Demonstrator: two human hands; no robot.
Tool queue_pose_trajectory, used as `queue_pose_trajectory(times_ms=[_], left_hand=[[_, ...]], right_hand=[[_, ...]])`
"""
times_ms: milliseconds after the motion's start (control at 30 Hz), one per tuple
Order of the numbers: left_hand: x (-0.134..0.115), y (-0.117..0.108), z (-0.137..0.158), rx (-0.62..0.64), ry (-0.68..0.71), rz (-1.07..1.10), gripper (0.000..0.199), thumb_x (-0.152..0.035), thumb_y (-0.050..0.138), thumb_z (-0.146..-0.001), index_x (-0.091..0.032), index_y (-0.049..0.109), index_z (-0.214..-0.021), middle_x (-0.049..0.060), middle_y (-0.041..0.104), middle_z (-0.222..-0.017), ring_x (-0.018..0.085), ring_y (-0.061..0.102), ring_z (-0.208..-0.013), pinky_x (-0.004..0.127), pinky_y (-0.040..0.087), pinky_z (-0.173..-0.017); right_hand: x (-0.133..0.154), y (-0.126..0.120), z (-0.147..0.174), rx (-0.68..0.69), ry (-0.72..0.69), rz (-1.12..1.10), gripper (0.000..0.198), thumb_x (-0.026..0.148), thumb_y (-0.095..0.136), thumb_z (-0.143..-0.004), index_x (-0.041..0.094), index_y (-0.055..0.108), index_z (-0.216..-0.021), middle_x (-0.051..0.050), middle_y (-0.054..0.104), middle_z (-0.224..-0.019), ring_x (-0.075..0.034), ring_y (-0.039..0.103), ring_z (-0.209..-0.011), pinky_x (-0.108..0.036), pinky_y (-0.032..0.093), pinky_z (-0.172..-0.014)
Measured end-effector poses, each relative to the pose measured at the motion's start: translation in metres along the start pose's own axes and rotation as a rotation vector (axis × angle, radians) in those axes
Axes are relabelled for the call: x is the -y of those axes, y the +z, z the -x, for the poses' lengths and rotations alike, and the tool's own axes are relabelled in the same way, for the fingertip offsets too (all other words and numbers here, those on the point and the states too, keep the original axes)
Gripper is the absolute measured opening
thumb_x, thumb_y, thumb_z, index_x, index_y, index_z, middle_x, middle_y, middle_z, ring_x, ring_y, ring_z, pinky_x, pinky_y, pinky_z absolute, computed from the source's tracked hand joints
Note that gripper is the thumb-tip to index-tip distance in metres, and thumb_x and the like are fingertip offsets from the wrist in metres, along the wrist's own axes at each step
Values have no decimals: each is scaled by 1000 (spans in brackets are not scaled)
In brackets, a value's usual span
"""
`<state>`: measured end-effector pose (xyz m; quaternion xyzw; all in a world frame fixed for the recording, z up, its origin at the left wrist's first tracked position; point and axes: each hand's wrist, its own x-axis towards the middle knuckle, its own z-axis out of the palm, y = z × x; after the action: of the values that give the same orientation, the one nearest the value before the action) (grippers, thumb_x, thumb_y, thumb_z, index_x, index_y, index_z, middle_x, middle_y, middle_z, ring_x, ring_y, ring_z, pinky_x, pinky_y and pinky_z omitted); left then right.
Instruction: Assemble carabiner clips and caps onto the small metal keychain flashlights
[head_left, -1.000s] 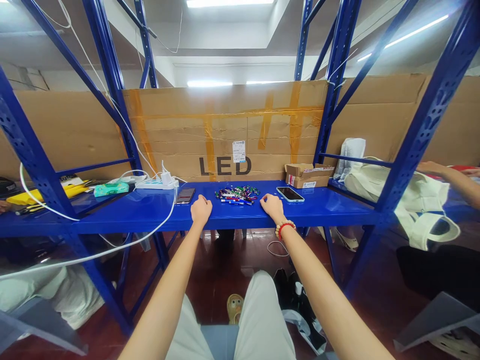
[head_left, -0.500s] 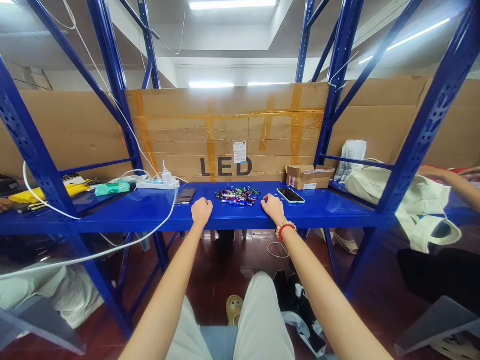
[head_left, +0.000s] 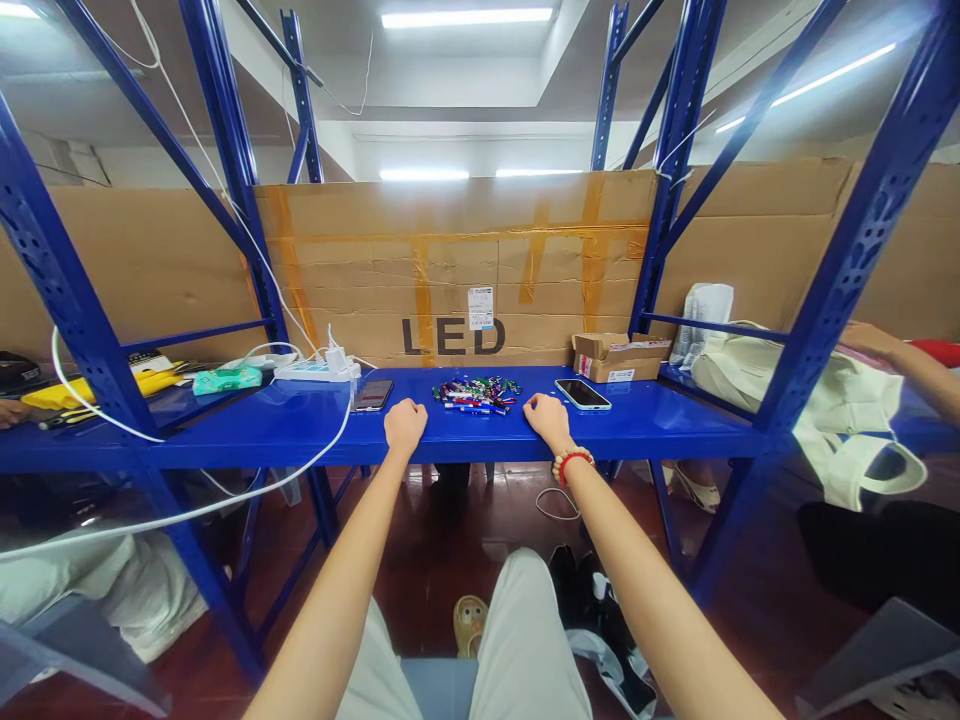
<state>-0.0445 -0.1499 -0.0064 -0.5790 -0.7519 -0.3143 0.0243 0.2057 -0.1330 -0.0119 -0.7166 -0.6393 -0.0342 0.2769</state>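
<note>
My left hand point(head_left: 406, 425) rests as a closed fist on the front part of the blue shelf table point(head_left: 255, 432). On the other side, my right hand point(head_left: 547, 418) lies curled shut on the same surface, a beaded and a red bracelet on its wrist. Nothing shows in either hand. Between and just beyond them lies a pile of small shiny multicoloured pieces point(head_left: 480, 388), too small to name. Several pens point(head_left: 474, 407), blue and red among them, lie along its near side. A light-edged phone point(head_left: 583, 393) lies right of my right hand; a dark phone point(head_left: 373, 395) is beyond my left hand.
A small open cardboard box point(head_left: 621, 357) stands at the back right. At the left sit a white power strip point(head_left: 319, 368) and a green packet point(head_left: 227, 380); a white cable point(head_left: 247, 492) hangs in front. Blue posts flank the table. A cream bag point(head_left: 787, 385) and another person's arm point(head_left: 911, 362) are at right.
The whole view has shifted very slightly downward. My hands and the things on the table keep their places; the other person's arm at the far right has moved a little.
</note>
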Motion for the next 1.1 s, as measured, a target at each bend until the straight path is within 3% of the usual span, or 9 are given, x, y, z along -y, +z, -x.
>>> queue_pose_trajectory(times_ms=[767,967,1100], left_hand=[[-1,-1,2,-9,-6,25,28,-24,38,-82,-15,65,-83,14,69,-91,25,63,-92,31,46,-77],[-1,-1,3,-55,-47,47,30,-23,37,-83,-14,53,-107,14,68,-93,24,64,-87,32,46,-74],[0,0,2,-38,-33,46,25,-21,40,-81,-16,57,-99,12,68,-91,24,64,-88,31,46,-75]], right_hand=[[0,0,0,0,-4,-7,26,24,42,-85,16,66,-93,-11,68,-96,-21,59,-97,-28,41,-79],[-1,1,-1,-8,3,-15,27,25,42,-84,16,64,-96,-11,67,-97,-22,59,-98,-28,41,-79],[-2,3,-2,-21,12,-21,29,26,43,-84,15,61,-104,-11,67,-98,-21,59,-99,-28,41,-80]])
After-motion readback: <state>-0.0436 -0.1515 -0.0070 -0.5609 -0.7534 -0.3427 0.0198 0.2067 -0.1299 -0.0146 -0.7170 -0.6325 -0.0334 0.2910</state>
